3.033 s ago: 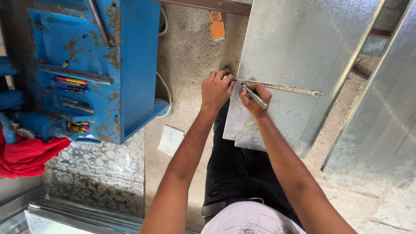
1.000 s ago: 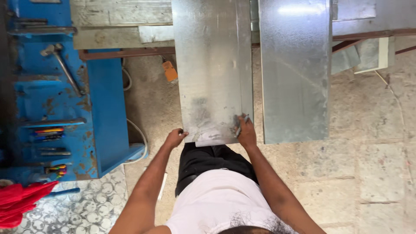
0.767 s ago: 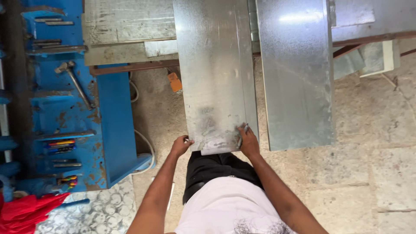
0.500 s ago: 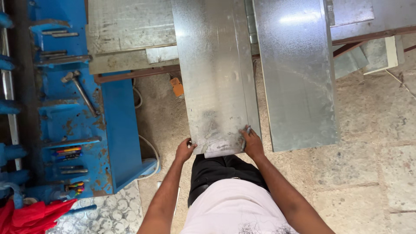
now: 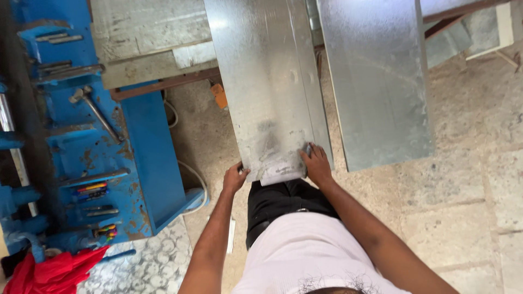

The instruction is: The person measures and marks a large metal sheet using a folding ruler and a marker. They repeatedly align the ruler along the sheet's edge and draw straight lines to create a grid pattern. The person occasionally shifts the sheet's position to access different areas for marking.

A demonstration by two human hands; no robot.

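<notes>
My left hand (image 5: 235, 178) was curled on the near left corner of the metal sheet (image 5: 267, 92), fingers closed on its edge. My right hand (image 5: 315, 163) gripped the near right corner, thumb on top, w/ a small dark thing under the fingers; I cannot tell what. The sheet lay lengthwise away from me, its near end above my legs. A second sheet (image 5: 376, 81) lay just right of it. The blue machine (image 5: 109, 141) stood at left, w/ a red cloth (image 5: 52, 272) by its base.
</notes>
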